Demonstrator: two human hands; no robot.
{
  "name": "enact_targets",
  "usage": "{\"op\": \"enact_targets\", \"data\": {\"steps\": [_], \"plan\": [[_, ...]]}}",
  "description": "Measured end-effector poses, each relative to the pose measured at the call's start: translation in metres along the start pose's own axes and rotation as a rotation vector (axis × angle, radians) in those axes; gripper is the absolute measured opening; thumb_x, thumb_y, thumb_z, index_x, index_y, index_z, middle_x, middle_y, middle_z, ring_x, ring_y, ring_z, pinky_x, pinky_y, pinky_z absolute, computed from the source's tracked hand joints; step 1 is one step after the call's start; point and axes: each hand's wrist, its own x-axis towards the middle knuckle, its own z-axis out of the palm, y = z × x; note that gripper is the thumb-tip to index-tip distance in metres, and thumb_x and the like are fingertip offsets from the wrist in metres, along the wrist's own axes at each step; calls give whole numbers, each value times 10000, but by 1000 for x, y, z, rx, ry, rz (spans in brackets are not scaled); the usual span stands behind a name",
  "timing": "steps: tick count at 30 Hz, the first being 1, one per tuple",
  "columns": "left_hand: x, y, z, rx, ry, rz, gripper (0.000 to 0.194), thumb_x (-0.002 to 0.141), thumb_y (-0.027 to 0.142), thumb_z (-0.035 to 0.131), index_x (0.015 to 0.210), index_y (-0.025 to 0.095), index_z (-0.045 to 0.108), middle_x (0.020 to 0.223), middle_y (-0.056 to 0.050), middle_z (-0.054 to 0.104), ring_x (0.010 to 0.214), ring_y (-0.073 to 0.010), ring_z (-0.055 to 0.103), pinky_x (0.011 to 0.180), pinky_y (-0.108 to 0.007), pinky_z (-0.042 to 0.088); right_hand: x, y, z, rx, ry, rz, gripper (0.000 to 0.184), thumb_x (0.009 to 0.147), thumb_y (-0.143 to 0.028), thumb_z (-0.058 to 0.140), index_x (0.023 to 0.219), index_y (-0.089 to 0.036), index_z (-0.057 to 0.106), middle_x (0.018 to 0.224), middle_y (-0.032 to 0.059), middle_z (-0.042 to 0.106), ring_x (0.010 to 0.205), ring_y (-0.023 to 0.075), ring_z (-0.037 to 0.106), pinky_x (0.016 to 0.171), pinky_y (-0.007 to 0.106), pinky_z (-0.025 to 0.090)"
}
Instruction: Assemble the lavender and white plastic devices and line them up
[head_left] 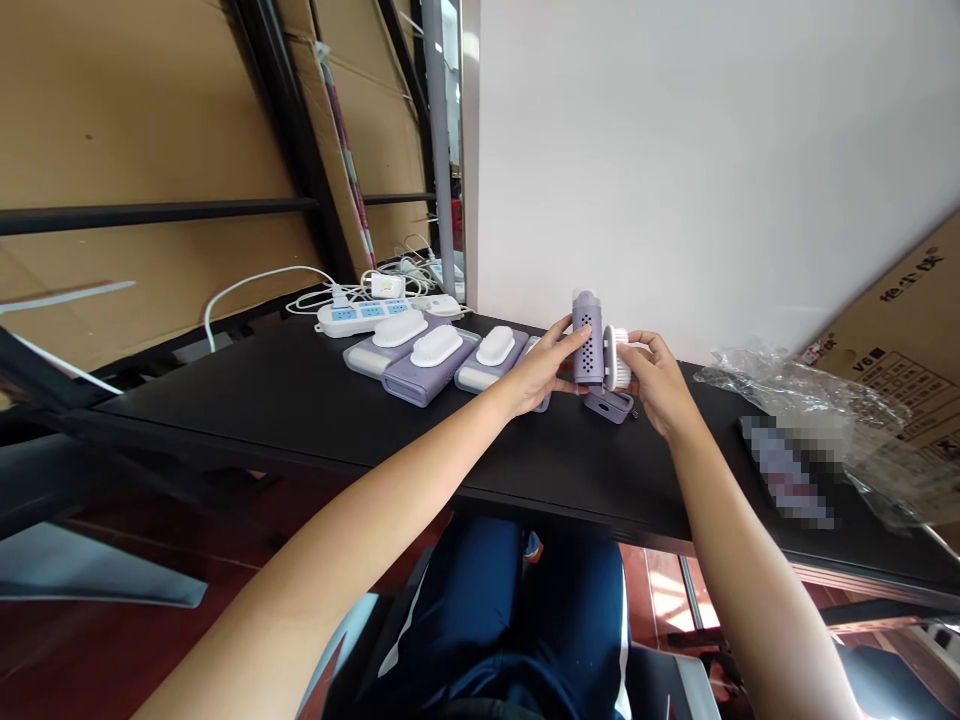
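Note:
My left hand [541,372] and my right hand [658,382] both grip a purple perforated case with a white brush head [598,343], held upright just above the black table [300,410]. My left fingers press the purple side; my right fingers close round the white brush part. A small purple lid piece [609,404] lies on the table right under the held item. To the left, three similar purple cases with white oval tops [431,355] lie side by side.
A white power strip [352,317] with cables lies at the back left. Crumpled clear plastic [787,390] and a cardboard box [907,340] sit at the right, a white wall behind. Cardboard sheets and black shelf bars stand at the left.

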Motion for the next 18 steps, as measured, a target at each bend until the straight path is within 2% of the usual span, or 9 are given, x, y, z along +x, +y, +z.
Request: {"op": "enact_targets", "data": {"steps": [5,9,13,18], "plan": [[0,-1,0,15,4,7,672,809,559,776,1407,340,560,1128,-93,703,880,-229,698,692,-355,602,-1,0,0,53,-19,-30,448,754,-505,794,1052,-282,544,930,-26,666,743,143,622,597,255,536],[0,-2,0,38,-24,15,658,835,570,745,1420,340,548,1120,-90,700,885,-223,690,685,-337,595,0,3,-1,2,-27,-73,439,781,-516,773,1082,-280,559,1005,-2,706,759,148,642,608,261,540],[1,-2,-2,32,-2,14,633,840,587,731,1397,341,557,1139,-93,700,891,-229,690,701,-357,604,2,8,-3,-55,-81,-138,446,827,-518,733,1170,-274,584,1156,42,722,926,197,696,724,316,579],[3,-2,-4,4,16,9,554,860,573,716,1342,337,580,1137,-79,694,905,-226,686,731,-384,611,3,9,-4,-60,-156,-196,503,844,-453,749,1282,-263,591,1323,83,681,1145,234,672,926,399,577]]}}
